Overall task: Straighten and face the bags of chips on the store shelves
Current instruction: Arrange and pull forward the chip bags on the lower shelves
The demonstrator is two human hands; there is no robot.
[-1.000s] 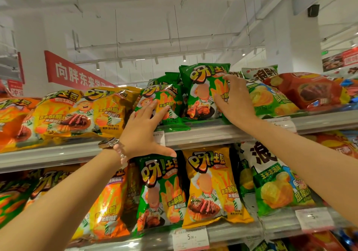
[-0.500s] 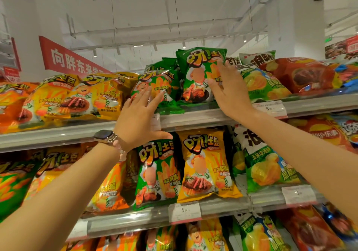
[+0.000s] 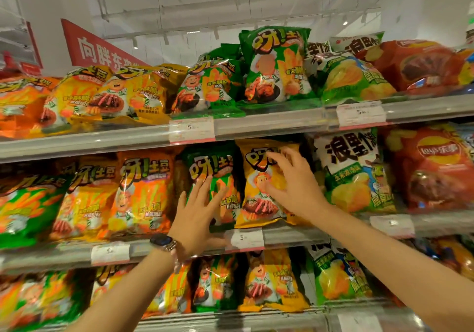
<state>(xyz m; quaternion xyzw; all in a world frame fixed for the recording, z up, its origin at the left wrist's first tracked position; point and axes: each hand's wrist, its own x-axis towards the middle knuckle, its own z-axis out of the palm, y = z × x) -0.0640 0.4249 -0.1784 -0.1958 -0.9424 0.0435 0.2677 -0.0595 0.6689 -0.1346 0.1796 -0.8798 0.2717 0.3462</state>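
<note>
Bags of chips fill three shelf levels. Both hands are at the middle shelf (image 3: 295,233).

Left hand (image 3: 197,216), at 6 o'clock of frame centre: fingers (image 3: 205,188) spread and released, palm flat toward the green bag (image 3: 213,178). Looks like it's touching the bag front, but motion blur means I can't tell for sure. Smartwatch (image 3: 161,240) on that wrist.

Right hand (image 3: 295,190), at 4 o'clock of centre: fingers loosely curled over the upper half of the yellow bag (image 3: 256,203), fingertips on its face, thumb lower on the front. Not a closed grasp; whether it's pinching the film, cannot tell.

Green and yellow bags stand upright, side by side and touching, yellow at 3 o'clock of green. Orange bag (image 3: 143,190) just beside green at its 9 o'clock. White-and-green bag (image 3: 354,178) at 3 o'clock of yellow, then a red Lay's bag (image 3: 436,170).

Top shelf (image 3: 269,120): one green bag (image 3: 277,62) stands upright at 12 o'clock; yellow bags (image 3: 107,96) at 10 o'clock lean back, tilted. Price tags (image 3: 191,129) clipped on the shelf rails.
</note>
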